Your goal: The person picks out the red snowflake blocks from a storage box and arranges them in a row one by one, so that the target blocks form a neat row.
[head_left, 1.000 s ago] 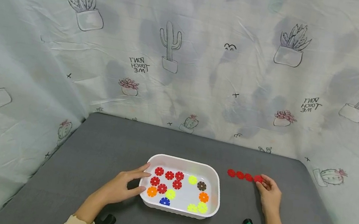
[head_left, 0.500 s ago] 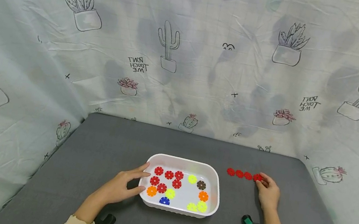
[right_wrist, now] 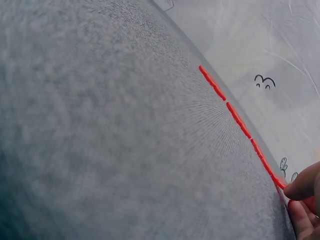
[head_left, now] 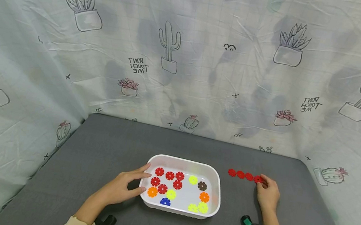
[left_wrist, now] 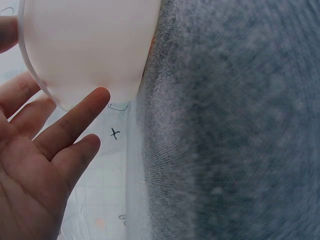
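Note:
In the head view, my left hand [head_left: 120, 187] rests on the left end of a white plastic tray [head_left: 187, 161], its fingers spread and their tips over the rim. The left wrist view shows two fingers straight along the outside of the tray wall [left_wrist: 90, 50]. My right hand [head_left: 268, 195] pinches the rightmost red notched disc [head_left: 256, 178], at the end of a row of flat red discs [head_left: 240, 174] on the grey table. Seen edge-on in the right wrist view, the red discs [right_wrist: 239, 120] lie end to end, the near one under my thumb and finger [right_wrist: 302, 185].
Inside the tray lie several more red discs [head_left: 170, 176], along with yellow [head_left: 202, 208], orange [head_left: 204, 197], blue [head_left: 165, 201] and brown [head_left: 202, 186] ones. Cactus-print cloth [head_left: 200, 72] hangs behind and beside the grey table [head_left: 121, 134].
My right hand has shifted slightly left and toward me, still pinching the last red disc of the row. The left hand and tray have stayed in place.

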The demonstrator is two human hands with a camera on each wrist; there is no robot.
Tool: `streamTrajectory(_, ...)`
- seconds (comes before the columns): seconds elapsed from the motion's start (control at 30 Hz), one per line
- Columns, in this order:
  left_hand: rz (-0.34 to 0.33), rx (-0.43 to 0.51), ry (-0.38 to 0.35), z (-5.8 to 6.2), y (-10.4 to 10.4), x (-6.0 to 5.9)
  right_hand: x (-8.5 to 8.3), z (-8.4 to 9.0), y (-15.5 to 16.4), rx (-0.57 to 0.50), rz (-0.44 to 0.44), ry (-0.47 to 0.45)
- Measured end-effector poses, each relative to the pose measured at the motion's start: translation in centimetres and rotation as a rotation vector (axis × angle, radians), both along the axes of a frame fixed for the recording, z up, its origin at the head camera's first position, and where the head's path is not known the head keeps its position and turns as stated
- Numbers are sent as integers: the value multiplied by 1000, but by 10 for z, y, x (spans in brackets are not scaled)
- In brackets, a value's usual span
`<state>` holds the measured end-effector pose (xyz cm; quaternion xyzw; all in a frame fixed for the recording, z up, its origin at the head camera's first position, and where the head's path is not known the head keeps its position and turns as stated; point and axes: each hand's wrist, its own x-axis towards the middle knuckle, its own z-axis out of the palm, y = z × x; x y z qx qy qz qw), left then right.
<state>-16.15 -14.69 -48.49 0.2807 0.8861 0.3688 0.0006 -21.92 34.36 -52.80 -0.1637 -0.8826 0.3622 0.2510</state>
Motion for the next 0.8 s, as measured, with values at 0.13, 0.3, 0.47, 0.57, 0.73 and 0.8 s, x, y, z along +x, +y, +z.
streamTrajectory(0.13,7,0,-18,0,-1,1,1,0,-2,-32,13,7)
streamTrajectory(0.3,14,-2,-38,0,-2,1,1,-1,-3,-67,14,13)
streamTrajectory(0.47,7,2,-44,0,-1,1,5,-1,-5,-98,4,37)
streamTrajectory(0.57,8,3,-44,0,-1,1,8,0,-6,-104,11,71)
streamTrajectory(0.73,8,6,-17,0,0,1,11,3,-9,-80,46,112)
streamTrajectory(0.8,5,1,-17,0,0,1,13,5,-11,-69,65,123)
